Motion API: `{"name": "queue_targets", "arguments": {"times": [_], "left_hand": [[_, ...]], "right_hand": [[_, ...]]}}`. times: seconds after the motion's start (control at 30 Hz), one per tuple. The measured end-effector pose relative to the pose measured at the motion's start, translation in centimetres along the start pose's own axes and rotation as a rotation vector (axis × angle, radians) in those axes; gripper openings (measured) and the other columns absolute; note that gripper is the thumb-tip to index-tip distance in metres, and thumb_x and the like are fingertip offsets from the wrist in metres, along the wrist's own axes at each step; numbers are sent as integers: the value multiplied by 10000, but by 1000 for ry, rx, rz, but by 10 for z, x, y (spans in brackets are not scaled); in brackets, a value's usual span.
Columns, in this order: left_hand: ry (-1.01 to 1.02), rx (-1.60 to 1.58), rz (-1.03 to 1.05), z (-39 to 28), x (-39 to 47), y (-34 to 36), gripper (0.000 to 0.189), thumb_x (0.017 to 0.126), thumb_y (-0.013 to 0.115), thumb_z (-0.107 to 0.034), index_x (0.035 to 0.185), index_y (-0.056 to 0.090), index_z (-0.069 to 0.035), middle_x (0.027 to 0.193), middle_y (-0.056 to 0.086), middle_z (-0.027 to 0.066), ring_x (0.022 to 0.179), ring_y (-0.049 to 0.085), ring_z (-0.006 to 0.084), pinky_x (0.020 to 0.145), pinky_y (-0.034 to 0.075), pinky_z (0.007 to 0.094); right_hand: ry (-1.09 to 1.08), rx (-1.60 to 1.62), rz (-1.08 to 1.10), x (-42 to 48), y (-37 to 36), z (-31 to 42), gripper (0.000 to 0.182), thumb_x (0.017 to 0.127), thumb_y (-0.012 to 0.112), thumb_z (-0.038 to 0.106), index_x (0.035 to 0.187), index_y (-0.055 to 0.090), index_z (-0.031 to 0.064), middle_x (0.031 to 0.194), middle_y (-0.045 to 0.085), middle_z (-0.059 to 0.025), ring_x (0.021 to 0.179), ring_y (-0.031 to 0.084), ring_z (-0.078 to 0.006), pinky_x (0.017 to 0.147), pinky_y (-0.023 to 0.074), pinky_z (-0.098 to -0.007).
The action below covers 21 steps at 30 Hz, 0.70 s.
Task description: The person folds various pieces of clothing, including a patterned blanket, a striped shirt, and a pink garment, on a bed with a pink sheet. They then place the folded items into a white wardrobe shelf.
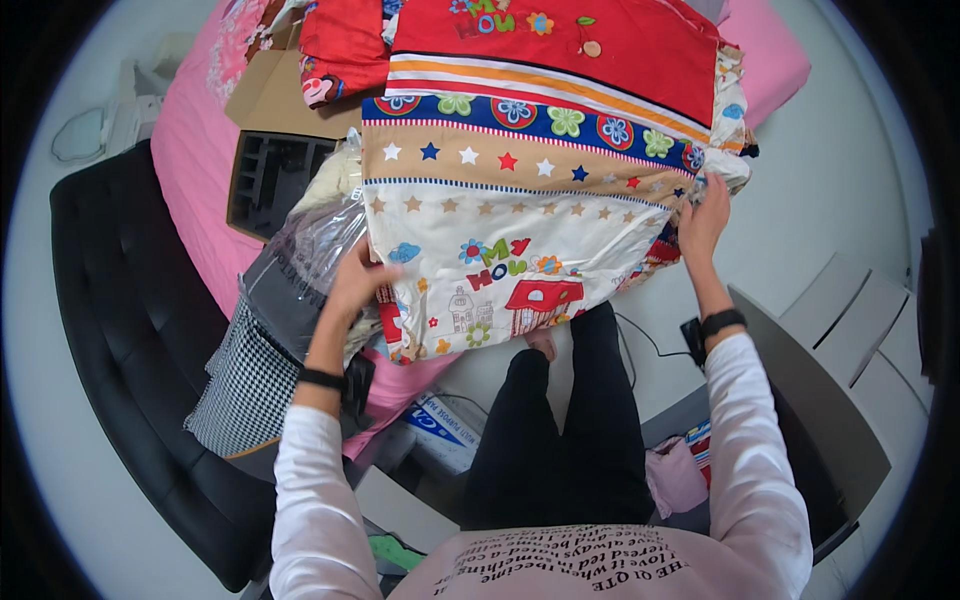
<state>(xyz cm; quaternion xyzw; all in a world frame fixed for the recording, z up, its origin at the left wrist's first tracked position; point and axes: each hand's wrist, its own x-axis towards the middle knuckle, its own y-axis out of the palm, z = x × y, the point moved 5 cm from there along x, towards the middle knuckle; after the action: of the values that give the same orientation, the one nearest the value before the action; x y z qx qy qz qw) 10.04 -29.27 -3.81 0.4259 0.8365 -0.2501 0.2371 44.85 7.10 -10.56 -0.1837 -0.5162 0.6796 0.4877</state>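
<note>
A large printed cloth (517, 195), cream, tan and blue with stars, flowers and a red house, is spread between both hands and hangs over the bed's near edge. My left hand (358, 277) holds its left edge, the fingertips partly hidden by the fabric. At the right, my right hand (705, 214) grips the bunched upper right edge. Beyond lies a red fabric section (555, 52) with stripes and a ruffled right edge; whether it is one piece with the cream part, I cannot tell. Black bands circle both wrists.
Left of the cloth are an open cardboard box (281, 176) with black inserts, a clear plastic bag (322, 225) and houndstooth fabric (240, 382) on the pink bed (187, 172). A black tufted headboard-like panel (142, 337) stands left. Grey furniture (817, 420) and a cable (645, 337) are right.
</note>
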Motion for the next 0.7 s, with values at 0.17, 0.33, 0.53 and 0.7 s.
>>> {"name": "queue_targets", "arguments": {"times": [0.17,0.33,0.53,0.7], "left_hand": [[-244,52,-176,106,-74,21,307,720,680,-37,994,554,21,819,620,89,640,592,141,560,483,271],[342,327,-337,115,-75,34,256,752,634,-21,983,539,37,703,579,58,492,531,112,433,413,236],[37,210,-125,67,-160,53,297,789,587,-69,1051,559,68,933,620,64,827,572,115,743,449,255],[-140,160,-124,60,-227,41,275,815,568,-61,1057,558,68,995,609,52,885,550,108,811,415,252]], "right_hand": [[705,425,330,-181,68,-96,311,714,636,65,1001,531,9,897,584,-104,811,558,-224,738,445,-328],[1283,755,686,-279,102,-45,311,790,648,307,966,533,77,819,604,-26,735,566,-140,654,468,-299],[1800,1191,442,-313,123,-24,859,737,547,649,1347,269,111,1301,410,-179,1218,365,-321,998,265,-488],[1557,1968,471,-318,131,1,980,682,380,804,1394,244,143,1398,319,-147,1284,292,-336,1037,209,-527]]}}
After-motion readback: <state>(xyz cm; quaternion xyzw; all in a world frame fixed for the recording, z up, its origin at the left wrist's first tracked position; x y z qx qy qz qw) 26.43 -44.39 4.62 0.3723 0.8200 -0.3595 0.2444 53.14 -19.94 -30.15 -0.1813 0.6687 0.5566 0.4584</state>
